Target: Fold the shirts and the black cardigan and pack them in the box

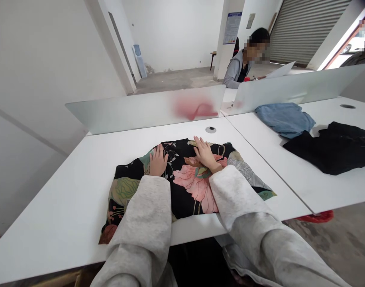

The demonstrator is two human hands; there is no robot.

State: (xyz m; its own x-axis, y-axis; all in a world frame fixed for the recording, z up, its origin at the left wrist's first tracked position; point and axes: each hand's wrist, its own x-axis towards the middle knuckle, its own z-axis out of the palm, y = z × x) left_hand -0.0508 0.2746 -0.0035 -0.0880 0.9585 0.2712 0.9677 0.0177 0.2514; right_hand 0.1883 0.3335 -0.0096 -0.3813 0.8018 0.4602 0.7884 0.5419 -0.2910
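Observation:
A black shirt with a large floral print (182,195) is spread on the white table in front of me, its short sleeves out to both sides. My left hand (159,161) rests flat on its upper left part, fingers pointing away from me. On the upper right, near the neckline, my right hand (205,153) lies with its fingers spread over the cloth. Neither hand grips anything. Part of the shirt's lower left is hidden beneath my left forearm, and some of its right side beneath my right sleeve.
Frosted dividers (146,109) run along the back of the white table (59,191). On the adjoining right table lie a blue garment (285,118) and a black garment (334,147). Behind the divider, a person in a grey top (234,71) holds papers. A round cable hole (210,130) sits beyond the shirt.

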